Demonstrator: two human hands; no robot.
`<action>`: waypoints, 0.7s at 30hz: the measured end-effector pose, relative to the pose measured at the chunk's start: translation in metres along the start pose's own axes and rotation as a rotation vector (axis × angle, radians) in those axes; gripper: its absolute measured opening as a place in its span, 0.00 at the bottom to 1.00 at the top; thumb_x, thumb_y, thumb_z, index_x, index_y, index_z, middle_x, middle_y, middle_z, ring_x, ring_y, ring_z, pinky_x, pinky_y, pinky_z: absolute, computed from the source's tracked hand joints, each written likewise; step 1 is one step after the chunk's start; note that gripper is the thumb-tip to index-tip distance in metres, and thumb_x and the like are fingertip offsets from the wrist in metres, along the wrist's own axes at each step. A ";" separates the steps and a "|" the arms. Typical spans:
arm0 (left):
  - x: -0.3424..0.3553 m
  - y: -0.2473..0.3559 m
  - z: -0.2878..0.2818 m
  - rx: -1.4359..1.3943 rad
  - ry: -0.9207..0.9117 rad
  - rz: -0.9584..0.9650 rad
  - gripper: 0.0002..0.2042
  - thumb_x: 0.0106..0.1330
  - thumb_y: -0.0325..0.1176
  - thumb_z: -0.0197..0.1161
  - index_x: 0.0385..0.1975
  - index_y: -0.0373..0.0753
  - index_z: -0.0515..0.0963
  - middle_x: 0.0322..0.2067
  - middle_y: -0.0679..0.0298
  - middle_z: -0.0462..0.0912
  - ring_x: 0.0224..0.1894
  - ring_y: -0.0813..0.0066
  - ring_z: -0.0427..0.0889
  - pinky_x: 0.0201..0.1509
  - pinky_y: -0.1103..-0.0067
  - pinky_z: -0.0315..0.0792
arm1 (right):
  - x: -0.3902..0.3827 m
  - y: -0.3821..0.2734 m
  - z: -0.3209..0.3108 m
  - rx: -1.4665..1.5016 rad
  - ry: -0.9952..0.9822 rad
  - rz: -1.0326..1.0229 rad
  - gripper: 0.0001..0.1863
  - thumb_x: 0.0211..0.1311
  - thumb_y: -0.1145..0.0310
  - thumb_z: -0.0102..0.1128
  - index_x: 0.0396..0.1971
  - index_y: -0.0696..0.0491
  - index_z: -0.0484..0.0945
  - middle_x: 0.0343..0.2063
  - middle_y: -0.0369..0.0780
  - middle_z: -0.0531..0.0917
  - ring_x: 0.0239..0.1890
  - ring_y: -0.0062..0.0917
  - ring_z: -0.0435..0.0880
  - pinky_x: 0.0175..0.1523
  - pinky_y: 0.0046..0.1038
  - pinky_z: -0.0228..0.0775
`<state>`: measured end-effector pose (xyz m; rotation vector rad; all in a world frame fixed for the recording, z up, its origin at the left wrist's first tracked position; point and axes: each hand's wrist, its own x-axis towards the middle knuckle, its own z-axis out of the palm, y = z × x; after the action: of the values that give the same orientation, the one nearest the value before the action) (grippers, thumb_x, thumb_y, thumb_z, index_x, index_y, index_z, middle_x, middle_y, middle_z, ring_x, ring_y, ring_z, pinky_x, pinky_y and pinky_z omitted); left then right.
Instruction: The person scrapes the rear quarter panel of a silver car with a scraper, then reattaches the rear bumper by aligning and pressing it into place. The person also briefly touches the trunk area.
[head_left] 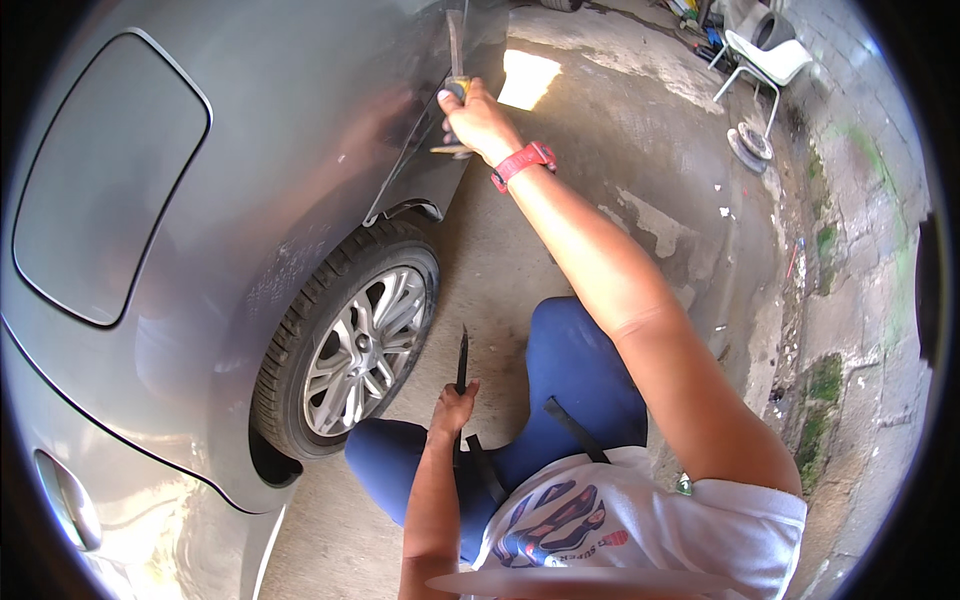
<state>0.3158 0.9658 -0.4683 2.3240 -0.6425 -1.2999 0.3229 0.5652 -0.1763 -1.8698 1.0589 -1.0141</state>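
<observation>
My right hand (482,122) is closed round the yellow-and-black handle (459,86) of a tool with a long, flat, dull metal blade (455,42). The blade points up along the grey car's rear body panel (330,70); whether it touches the panel I cannot tell. A thin, pale brown pointed end (447,150) sticks out below that hand. Lower down, over my bent left knee, my left hand (455,408) grips a slim black tool with a pointed tip (463,350), held upright. The wheel (362,342) stands just left of it.
A round-cornered fuel flap (110,180) and a door handle (68,500) are on the car's left part. Concrete floor (600,130) lies to the right, then a block wall (870,250). A white chair (770,60) stands at the far right, with a round plate-like object (750,145) beside it.
</observation>
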 end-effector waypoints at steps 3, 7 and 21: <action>-0.006 0.005 -0.002 0.005 0.004 0.000 0.42 0.72 0.67 0.64 0.59 0.25 0.79 0.57 0.29 0.84 0.66 0.33 0.81 0.71 0.54 0.74 | -0.002 -0.003 -0.004 0.176 0.164 0.037 0.24 0.84 0.52 0.58 0.58 0.60 0.69 0.28 0.39 0.86 0.26 0.26 0.88 0.33 0.33 0.82; -0.013 0.012 -0.002 0.027 0.042 0.028 0.43 0.71 0.67 0.64 0.59 0.23 0.78 0.57 0.29 0.84 0.66 0.33 0.82 0.71 0.54 0.75 | 0.006 -0.009 -0.011 0.291 -0.143 0.152 0.23 0.85 0.55 0.59 0.61 0.59 0.67 0.28 0.38 0.83 0.25 0.25 0.86 0.31 0.31 0.81; -0.015 0.015 0.002 -0.006 0.058 0.083 0.41 0.73 0.67 0.63 0.61 0.26 0.78 0.58 0.32 0.85 0.66 0.36 0.82 0.71 0.55 0.75 | 0.029 -0.013 -0.017 0.338 -0.091 0.125 0.20 0.84 0.56 0.59 0.55 0.60 0.70 0.26 0.41 0.83 0.22 0.29 0.86 0.29 0.34 0.80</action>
<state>0.3045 0.9617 -0.4510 2.2961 -0.7074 -1.1910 0.3223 0.5406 -0.1503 -1.5430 0.8779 -0.9593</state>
